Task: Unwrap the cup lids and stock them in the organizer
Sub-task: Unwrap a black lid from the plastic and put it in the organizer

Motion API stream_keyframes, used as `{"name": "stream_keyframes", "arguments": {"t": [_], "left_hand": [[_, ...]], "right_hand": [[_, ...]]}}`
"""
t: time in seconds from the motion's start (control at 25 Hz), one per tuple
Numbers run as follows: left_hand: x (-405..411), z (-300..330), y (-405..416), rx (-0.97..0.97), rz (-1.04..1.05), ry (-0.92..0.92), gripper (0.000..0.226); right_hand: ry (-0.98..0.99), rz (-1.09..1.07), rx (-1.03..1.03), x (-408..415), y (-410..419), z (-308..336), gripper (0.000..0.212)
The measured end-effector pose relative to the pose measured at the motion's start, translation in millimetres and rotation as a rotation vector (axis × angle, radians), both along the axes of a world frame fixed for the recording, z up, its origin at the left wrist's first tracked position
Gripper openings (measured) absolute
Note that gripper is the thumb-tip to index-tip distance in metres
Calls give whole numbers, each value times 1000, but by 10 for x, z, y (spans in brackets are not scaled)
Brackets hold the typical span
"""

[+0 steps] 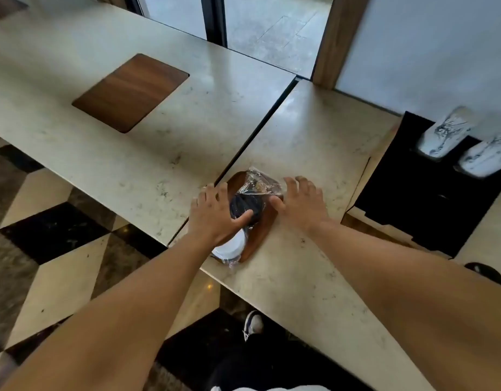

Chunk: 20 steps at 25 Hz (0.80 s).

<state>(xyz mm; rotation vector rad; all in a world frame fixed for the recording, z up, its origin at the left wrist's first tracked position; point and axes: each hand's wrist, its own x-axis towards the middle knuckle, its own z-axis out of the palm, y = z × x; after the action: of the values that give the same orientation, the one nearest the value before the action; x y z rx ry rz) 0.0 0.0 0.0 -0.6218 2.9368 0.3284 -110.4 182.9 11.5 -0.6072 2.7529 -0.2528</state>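
Reaching over a pale stone counter (pixel 300 277), a person sets both hands beside a clear-plastic sleeve of cup lids (pixel 245 207) lying on a wooden inlay (pixel 262 230). Left hand (pixel 215 213) lies over the sleeve with fingers spread and thumb pressing the black lids; white lids (pixel 229 246) show at the near end. Right hand (pixel 300 204), fingers spread, touches the crumpled far end of the wrap. A black organizer (pixel 427 198) with two stacks of cups (pixel 444 136) stands well apart at right.
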Motion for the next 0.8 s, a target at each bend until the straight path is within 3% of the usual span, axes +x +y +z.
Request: {"name": "stream_keyframes", "arguments": {"t": [0.24, 0.4, 0.8], "left_hand": [[-123, -291, 212, 53, 61, 39, 115], [-177, -483, 346, 42, 98, -13, 121], [-217, -583, 367, -4, 76, -3, 108]], "right_hand": [[-202, -261, -320, -529, -167, -265, 49], [-341, -279, -371, -735, -259, -456, 47], [-360, -320, -397, -695, -219, -774, 21]]}}
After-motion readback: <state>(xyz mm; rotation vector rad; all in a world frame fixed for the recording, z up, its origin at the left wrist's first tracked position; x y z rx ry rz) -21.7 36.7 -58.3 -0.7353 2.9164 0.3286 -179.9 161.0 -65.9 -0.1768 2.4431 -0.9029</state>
